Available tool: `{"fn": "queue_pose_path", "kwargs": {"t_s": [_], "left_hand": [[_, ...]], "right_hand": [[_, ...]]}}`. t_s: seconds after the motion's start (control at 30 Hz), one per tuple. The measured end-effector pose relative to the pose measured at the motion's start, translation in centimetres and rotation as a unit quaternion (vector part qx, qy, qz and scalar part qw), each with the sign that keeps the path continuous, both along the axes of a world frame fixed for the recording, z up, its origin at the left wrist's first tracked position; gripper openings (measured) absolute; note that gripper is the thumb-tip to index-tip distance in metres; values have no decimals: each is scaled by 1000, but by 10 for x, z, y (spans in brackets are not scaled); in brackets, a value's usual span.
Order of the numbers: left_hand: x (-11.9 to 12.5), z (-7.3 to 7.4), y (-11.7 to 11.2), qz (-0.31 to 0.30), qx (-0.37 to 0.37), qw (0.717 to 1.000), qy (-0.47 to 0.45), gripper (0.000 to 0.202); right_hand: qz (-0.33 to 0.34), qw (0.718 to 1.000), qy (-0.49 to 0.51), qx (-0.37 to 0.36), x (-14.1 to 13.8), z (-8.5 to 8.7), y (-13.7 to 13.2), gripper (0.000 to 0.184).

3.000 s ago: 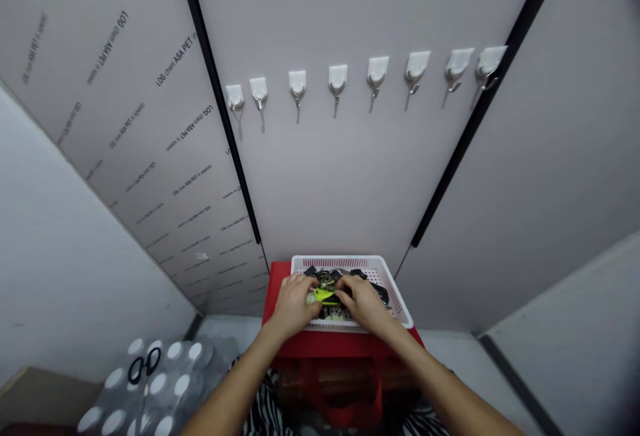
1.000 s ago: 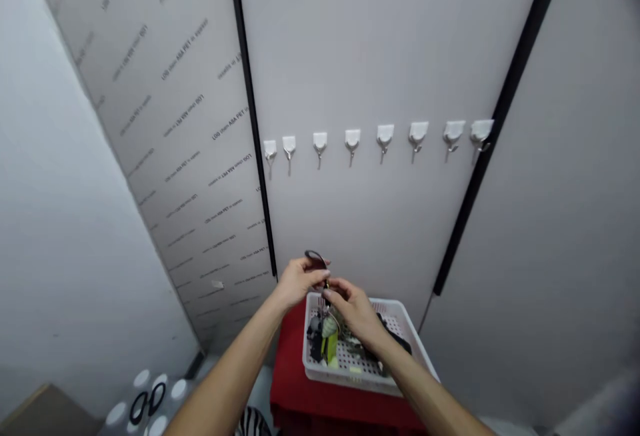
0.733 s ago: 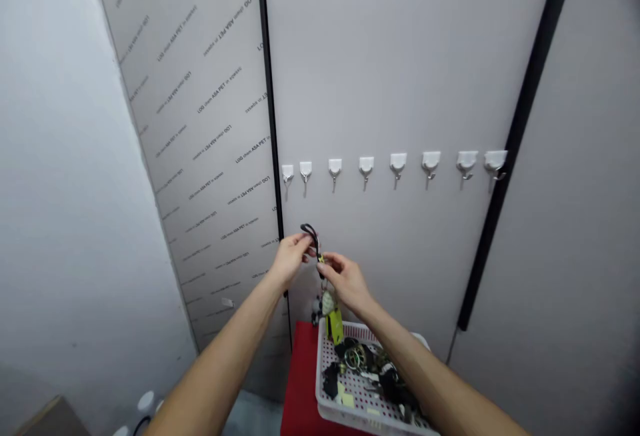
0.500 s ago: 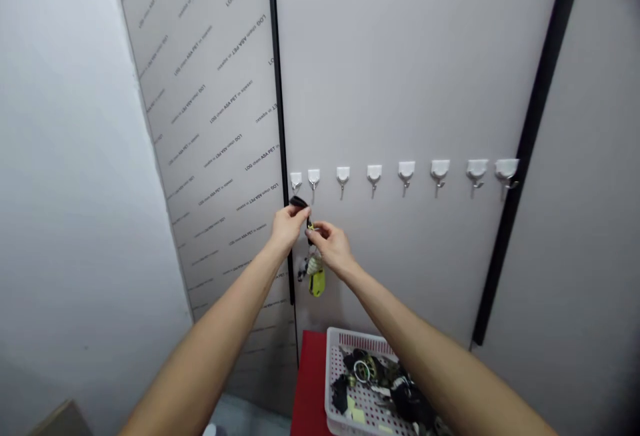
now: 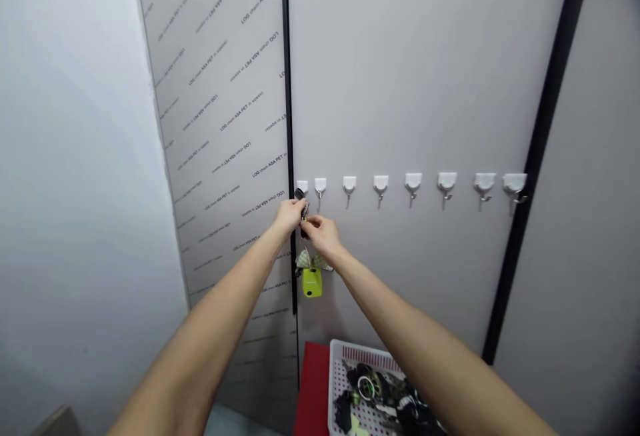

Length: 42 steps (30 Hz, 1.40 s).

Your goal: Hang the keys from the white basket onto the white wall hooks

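Both my hands hold a keychain [image 5: 312,283], which has a black strap, a pale checked bow-like piece and a bright yellow-green tag. The strap's upper end is pinched in my left hand [image 5: 289,215], just below the leftmost white wall hook [image 5: 303,186]. Slightly lower and to the right, my right hand [image 5: 323,233] grips the strap between thumb and fingers. From there the bow and tag dangle freely. The strap's top overlaps the hook's lower part; whether it touches the metal cannot be made out.
A row of several more white hooks [image 5: 381,184] runs right along the grey panel. Below, a white perforated basket [image 5: 333,383] of dark small items stands on a red surface [image 5: 313,389]. A black vertical strip [image 5: 289,109] edges the panel at left.
My hands and the strap have moved up nearer the leftmost hook. The tag has turned its broad face toward me. The view has shifted slightly.
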<state>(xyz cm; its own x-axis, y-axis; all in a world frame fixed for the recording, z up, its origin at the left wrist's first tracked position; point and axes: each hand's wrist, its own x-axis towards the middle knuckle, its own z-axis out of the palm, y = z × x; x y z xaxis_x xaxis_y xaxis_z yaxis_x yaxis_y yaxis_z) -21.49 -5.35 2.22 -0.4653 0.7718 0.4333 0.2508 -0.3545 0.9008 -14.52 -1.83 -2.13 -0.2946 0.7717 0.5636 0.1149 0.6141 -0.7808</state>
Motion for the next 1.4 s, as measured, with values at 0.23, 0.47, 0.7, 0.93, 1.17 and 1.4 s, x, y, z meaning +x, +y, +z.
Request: {"fn": "queue_pose_path", "kwargs": {"t_s": [0.23, 0.47, 0.7, 0.93, 1.17, 1.4], "left_hand": [[-9, -10, -3, -24, -65, 997, -30, 18], [-10, -40, 1, -8, -86, 996, -32, 14], [1, -95, -17, 68, 20, 996, -48, 26], [44, -199, -45, -83, -166, 983, -2, 20], [100, -253, -34, -138, -236, 881, 387, 27], [100, -261, -38, -110, -221, 877, 413, 19]], "right_hand": [[-4, 999, -46, -16, 3, -11, -2, 26], [-27, 995, -86, -33, 6, -25, 3, 19], [20, 990, -133, -34, 72, -72, -2, 21], [-33, 939, -329, -91, 165, -174, -22, 23], [-99, 879, -467, 10, 172, -209, -40, 24], [-87, 891, -446, 12, 175, -214, -45, 23]]}}
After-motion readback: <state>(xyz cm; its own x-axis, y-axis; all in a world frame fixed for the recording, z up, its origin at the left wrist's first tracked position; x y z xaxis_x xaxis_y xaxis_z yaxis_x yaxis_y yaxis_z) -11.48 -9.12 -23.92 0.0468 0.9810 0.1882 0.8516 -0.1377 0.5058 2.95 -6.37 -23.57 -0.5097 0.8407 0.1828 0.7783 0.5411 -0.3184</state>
